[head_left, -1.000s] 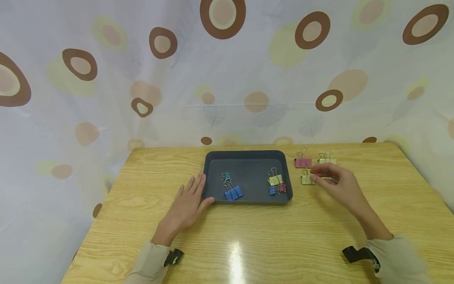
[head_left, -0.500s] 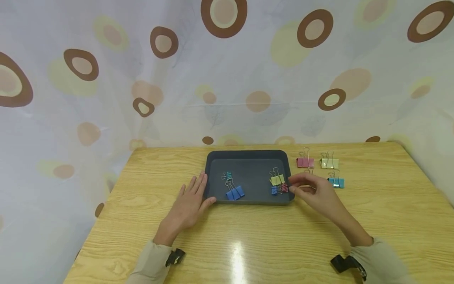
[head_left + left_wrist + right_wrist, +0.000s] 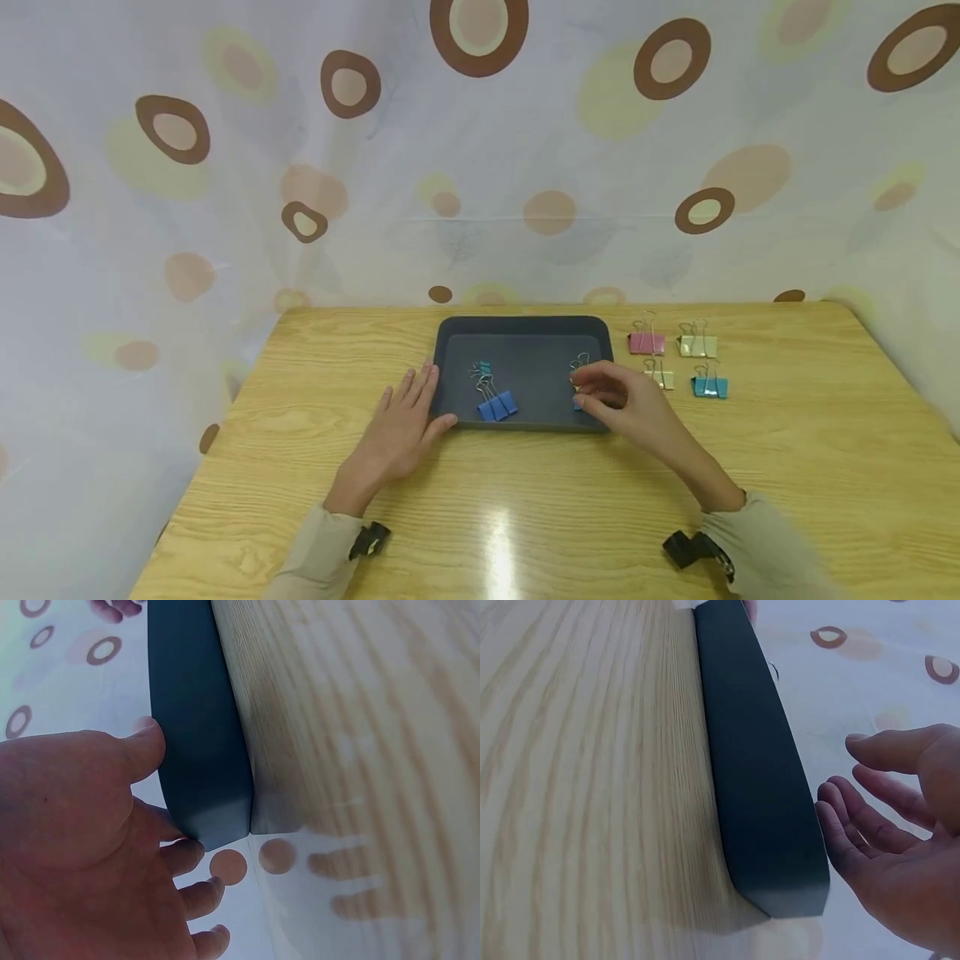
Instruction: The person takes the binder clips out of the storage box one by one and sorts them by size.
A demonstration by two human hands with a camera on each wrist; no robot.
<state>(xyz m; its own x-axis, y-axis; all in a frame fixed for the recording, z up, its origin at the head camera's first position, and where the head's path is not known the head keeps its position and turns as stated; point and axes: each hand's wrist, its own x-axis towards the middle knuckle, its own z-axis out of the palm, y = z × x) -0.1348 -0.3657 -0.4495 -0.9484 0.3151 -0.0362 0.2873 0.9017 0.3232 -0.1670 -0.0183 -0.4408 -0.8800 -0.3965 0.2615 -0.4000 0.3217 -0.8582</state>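
My left hand (image 3: 393, 437) lies with fingers extended along the left wall of a dark grey tray (image 3: 525, 327), its thumb at the front corner. The left wrist view has that hand (image 3: 97, 840) beside the tray wall. Over the tray's right part hovers my right hand (image 3: 618, 400), thumb and fingers bent with a gap between them. From the right wrist view, nothing shows between that hand's (image 3: 900, 817) fingertips. Beneath it are small binder clips, mostly covered; a bit of a blue clip (image 3: 577, 402) shows. A larger blue binder clip (image 3: 498, 406) and a small teal one (image 3: 484, 368) lie at the tray's left.
Right of the tray, on the wooden table (image 3: 315, 358), stand a pink binder clip (image 3: 647, 343), a pale yellow one (image 3: 697, 346), a second yellow one (image 3: 663, 380) and a bright blue one (image 3: 709, 387). A patterned curtain (image 3: 480, 150) hangs behind.
My right hand has moved left from the clips on the table to above the tray's right end, uncovering the bright blue clip. The left hand has stayed in place.
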